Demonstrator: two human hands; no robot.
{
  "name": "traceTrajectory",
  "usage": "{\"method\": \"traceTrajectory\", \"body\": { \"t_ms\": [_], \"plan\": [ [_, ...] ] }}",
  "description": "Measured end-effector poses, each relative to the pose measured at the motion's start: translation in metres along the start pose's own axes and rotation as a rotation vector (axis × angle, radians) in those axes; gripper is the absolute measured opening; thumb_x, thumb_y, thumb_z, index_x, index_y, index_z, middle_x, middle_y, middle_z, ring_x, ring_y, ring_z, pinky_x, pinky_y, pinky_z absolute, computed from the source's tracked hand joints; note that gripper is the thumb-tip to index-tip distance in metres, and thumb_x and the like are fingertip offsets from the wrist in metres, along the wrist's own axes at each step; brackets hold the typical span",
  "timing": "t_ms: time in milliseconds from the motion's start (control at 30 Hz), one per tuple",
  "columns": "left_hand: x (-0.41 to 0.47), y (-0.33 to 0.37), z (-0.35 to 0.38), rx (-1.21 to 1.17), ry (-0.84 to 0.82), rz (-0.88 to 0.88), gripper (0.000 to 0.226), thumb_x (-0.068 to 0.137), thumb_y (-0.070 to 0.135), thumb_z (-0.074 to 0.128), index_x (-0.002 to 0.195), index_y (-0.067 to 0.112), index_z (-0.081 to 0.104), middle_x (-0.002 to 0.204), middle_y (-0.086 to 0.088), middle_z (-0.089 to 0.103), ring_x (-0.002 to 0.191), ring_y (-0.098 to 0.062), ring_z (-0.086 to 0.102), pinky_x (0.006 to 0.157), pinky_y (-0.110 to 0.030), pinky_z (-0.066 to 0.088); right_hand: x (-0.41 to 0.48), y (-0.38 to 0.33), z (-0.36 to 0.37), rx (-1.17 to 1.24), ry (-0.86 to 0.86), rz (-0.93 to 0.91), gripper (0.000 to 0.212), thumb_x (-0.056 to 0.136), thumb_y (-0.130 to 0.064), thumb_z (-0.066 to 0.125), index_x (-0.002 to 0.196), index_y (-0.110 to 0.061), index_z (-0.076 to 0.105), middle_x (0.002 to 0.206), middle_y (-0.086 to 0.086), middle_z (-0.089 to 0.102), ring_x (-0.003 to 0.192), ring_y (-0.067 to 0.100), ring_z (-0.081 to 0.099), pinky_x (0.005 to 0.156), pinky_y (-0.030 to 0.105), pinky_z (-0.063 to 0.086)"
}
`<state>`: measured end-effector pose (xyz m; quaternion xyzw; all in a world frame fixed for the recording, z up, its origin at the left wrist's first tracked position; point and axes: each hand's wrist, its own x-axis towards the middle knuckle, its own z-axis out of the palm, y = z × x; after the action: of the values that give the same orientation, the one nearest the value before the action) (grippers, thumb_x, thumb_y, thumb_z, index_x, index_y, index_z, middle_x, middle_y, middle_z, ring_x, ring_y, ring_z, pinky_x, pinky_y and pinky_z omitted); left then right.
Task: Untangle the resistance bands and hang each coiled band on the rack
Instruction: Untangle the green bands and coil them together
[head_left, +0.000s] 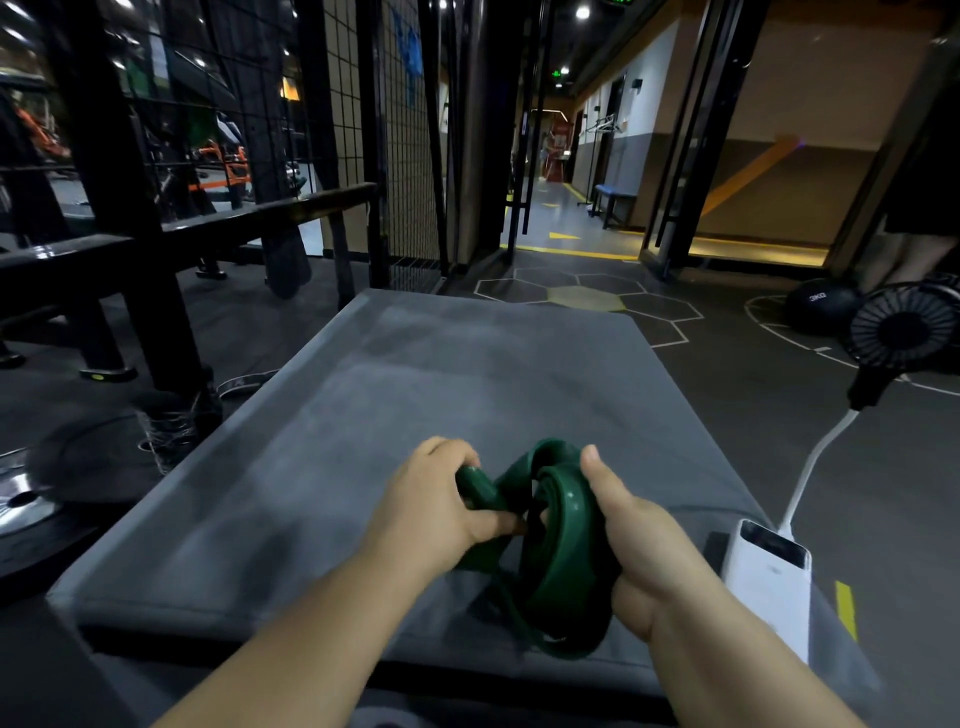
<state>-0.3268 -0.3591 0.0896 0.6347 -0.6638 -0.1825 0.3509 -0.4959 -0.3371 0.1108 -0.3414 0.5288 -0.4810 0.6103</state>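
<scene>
While the left hand (436, 504) pinches a loose loop of the band (558, 545), the right hand (644, 551) grips its coil, low over the tabletop (389, 405). Looks like the coiling step; next up, wind that loop in tight.

The grey padded platform top (441, 374) is lying open ahead of you; a white rectangular power bank (769, 587) is crowding your right hand (644, 545), and a black metal frame (119, 208) is blocking the left.

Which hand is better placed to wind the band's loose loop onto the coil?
Left, probably: the left hand grips the loose loop, while the right hand is wrapped round the coil, steadying it.
</scene>
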Motion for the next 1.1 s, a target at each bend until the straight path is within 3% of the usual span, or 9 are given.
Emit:
{"method": "traceTrajectory", "body": {
  "t_ms": [100, 267, 400, 500, 600, 733, 867, 1033, 1100],
  "plan": [
    [-0.005, 0.013, -0.007, 0.379, 0.123, -0.035, 0.059, 0.056, 0.073, 0.073, 0.071, 0.025, 0.042, 0.081, 0.008, 0.046, 0.074, -0.014, 0.049, 0.055, -0.029, 0.028, 0.000, 0.004, 0.004, -0.024, 0.003, -0.024, 0.053, 0.093, -0.049, 0.056, 0.095, 0.001, 0.073, 0.088, 0.020, 0.075, 0.082, 0.032, 0.073, 0.080, 0.041, 0.057],
    [-0.001, 0.013, -0.010, 0.642, 0.086, 0.035, 0.059, 0.058, 0.084, 0.059, 0.081, 0.030, 0.062, 0.087, 0.016, 0.047, 0.097, -0.013, 0.037, 0.076, -0.030, 0.021, -0.001, 0.007, 0.008, -0.048, 0.050, -0.030, 0.052, 0.095, -0.049, 0.054, 0.092, 0.000, 0.072, 0.081, 0.018, 0.075, 0.073, 0.030, 0.073, 0.071, 0.038, 0.057],
    [-0.008, 0.025, -0.011, 0.515, 0.033, -0.019, 0.059, 0.061, 0.081, 0.060, 0.074, 0.023, 0.063, 0.075, 0.006, 0.058, 0.089, -0.018, 0.054, 0.078, -0.032, 0.039, -0.002, 0.005, 0.009, -0.018, 0.069, -0.016, 0.052, 0.095, -0.048, 0.055, 0.093, 0.001, 0.071, 0.081, 0.020, 0.074, 0.071, 0.031, 0.073, 0.068, 0.038, 0.057],
    [-0.013, 0.026, -0.002, 0.206, -0.041, -0.140, 0.047, 0.066, 0.071, 0.068, 0.072, 0.025, 0.060, 0.070, 0.005, 0.065, 0.075, -0.017, 0.062, 0.062, -0.030, 0.045, -0.003, 0.001, 0.008, 0.034, 0.079, 0.004, 0.053, 0.094, -0.050, 0.054, 0.092, 0.000, 0.071, 0.081, 0.020, 0.074, 0.070, 0.031, 0.073, 0.068, 0.038, 0.056],
    [-0.015, 0.024, 0.003, -0.048, -0.005, -0.147, 0.039, 0.072, 0.064, 0.069, 0.070, 0.025, 0.064, 0.063, 0.009, 0.066, 0.067, -0.012, 0.064, 0.063, -0.031, 0.050, -0.005, 0.001, 0.009, 0.071, 0.069, 0.035, 0.055, 0.094, -0.052, 0.054, 0.097, 0.000, 0.071, 0.085, 0.021, 0.074, 0.075, 0.034, 0.074, 0.072, 0.041, 0.057],
    [-0.013, 0.021, 0.004, -0.029, -0.063, -0.032, 0.028, 0.086, 0.051, 0.061, 0.077, 0.025, 0.066, 0.066, 0.010, 0.066, 0.069, -0.010, 0.062, 0.064, -0.029, 0.047, -0.009, 0.001, 0.012, 0.092, 0.061, 0.041, 0.054, 0.095, -0.050, 0.054, 0.099, 0.000, 0.071, 0.087, 0.021, 0.074, 0.076, 0.033, 0.074, 0.070, 0.041, 0.056],
    [-0.014, 0.019, 0.004, 0.073, -0.143, 0.072, 0.029, 0.094, 0.039, 0.053, 0.118, 0.028, 0.063, 0.103, 0.007, 0.070, 0.098, -0.014, 0.063, 0.078, -0.026, 0.045, -0.013, -0.007, 0.008, 0.158, 0.088, 0.051, 0.051, 0.094, -0.047, 0.056, 0.098, 0.002, 0.070, 0.087, 0.023, 0.074, 0.073, 0.034, 0.073, 0.067, 0.040, 0.056],
    [-0.029, 0.023, 0.015, 0.313, -0.150, 0.093, 0.023, 0.086, 0.025, 0.052, 0.106, 0.022, 0.063, 0.103, -0.003, 0.070, 0.099, -0.028, 0.063, 0.076, -0.035, 0.050, -0.018, -0.003, 0.016, 0.123, 0.076, 0.043, 0.047, 0.089, -0.046, 0.064, 0.103, -0.002, 0.070, 0.088, 0.021, 0.074, 0.082, 0.038, 0.072, 0.078, 0.051, 0.058],
    [-0.027, 0.019, 0.021, 0.018, -0.192, 0.038, 0.027, 0.079, 0.020, 0.051, 0.101, 0.020, 0.067, 0.097, 0.000, 0.073, 0.095, -0.024, 0.066, 0.078, -0.035, 0.053, -0.019, -0.005, 0.017, 0.146, 0.073, -0.003, 0.044, 0.090, -0.044, 0.062, 0.102, -0.001, 0.070, 0.085, 0.021, 0.074, 0.073, 0.034, 0.073, 0.069, 0.044, 0.059]
  ]
}}
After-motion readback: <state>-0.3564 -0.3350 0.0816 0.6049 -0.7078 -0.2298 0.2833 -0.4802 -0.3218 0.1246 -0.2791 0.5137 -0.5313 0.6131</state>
